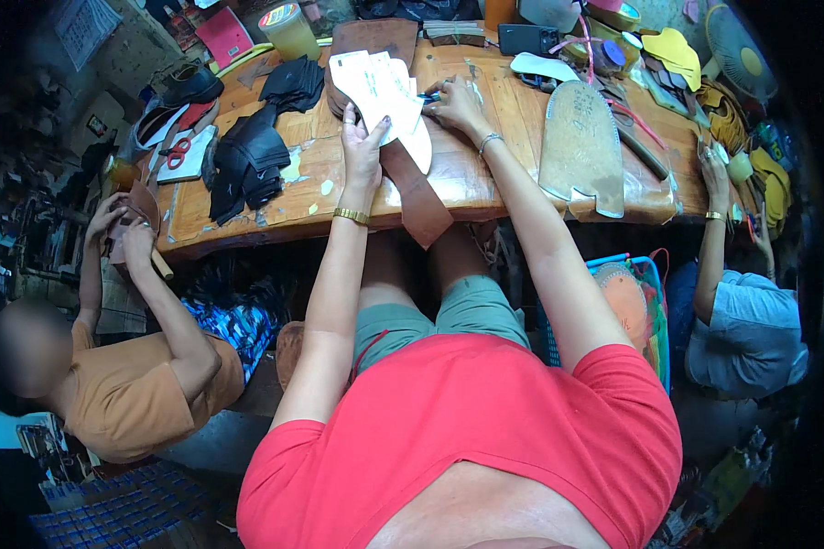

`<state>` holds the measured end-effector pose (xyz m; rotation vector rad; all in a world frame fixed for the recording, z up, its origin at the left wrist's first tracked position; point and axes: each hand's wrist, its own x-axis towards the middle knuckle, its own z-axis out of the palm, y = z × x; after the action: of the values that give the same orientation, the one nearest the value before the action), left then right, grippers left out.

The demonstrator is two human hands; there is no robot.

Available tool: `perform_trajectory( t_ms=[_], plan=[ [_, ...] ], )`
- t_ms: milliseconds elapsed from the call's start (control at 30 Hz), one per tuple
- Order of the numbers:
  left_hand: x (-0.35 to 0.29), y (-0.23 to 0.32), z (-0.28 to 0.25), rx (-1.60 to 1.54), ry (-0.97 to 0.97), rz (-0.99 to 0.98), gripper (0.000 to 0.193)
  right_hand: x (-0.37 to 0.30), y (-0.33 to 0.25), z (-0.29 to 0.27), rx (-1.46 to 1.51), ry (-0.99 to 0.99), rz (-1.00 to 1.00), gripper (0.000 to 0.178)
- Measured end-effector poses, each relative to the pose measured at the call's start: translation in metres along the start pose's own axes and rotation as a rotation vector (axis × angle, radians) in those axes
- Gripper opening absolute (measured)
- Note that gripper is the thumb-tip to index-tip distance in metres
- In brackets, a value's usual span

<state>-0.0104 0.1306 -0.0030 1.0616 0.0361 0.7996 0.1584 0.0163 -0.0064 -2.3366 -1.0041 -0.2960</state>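
My left hand [364, 151] is closed on a white paper sheet [368, 87], with the thumb on top. Other white pieces fan out beside it, one with a rounded end like an insole [418, 151]. Beneath them a strip of brown leather [419, 203] hangs over the table's near edge. To the right of the papers, my right hand [458, 105] has its fingers bent round a small dark blue object [429, 96], too small to name for certain. Behind the papers lies a larger brown leather piece [375, 38].
The wooden table [504, 151] bears stacked black leather pieces [250, 165], red-handled scissors [178, 153], a worn sole-shaped board [581, 146], a phone [527, 39] and a jar [289, 32]. A blue basket [664, 320] stands by my right side. One person works at each side.
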Motion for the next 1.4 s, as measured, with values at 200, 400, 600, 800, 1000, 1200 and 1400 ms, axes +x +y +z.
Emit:
perform_trajectory(
  t_ms=[200, 400, 600, 800, 1000, 1200, 1400],
  plan=[
    [-0.001, -0.003, -0.004, -0.002, -0.056, -0.006, 0.047, 0.011, 0.024, 0.013, 0.156, -0.002, 0.006, 0.047],
    [-0.002, -0.003, -0.012, -0.034, 0.022, -0.052, 0.038, 0.014, 0.008, 0.009, 0.040, -0.038, 0.001, 0.048],
    [-0.004, -0.001, -0.010, -0.052, 0.036, -0.055, 0.039, 0.020, 0.018, 0.009, 0.164, -0.096, -0.004, 0.048],
    [-0.003, -0.001, -0.008, -0.072, 0.040, -0.076, 0.040, 0.019, 0.044, 0.019, 0.591, -0.143, 0.033, 0.037],
    [-0.006, -0.001, -0.012, -0.079, 0.083, -0.045, 0.041, 0.000, 0.018, -0.032, 0.962, -0.227, 0.357, 0.025],
    [-0.007, 0.001, -0.009, -0.062, 0.060, -0.024, 0.041, -0.023, 0.033, -0.057, 1.399, 0.045, 0.326, 0.025],
    [-0.007, 0.000, -0.009, -0.032, 0.057, -0.045, 0.039, -0.027, 0.020, -0.042, 1.651, -0.075, 0.337, 0.025]
  ],
)
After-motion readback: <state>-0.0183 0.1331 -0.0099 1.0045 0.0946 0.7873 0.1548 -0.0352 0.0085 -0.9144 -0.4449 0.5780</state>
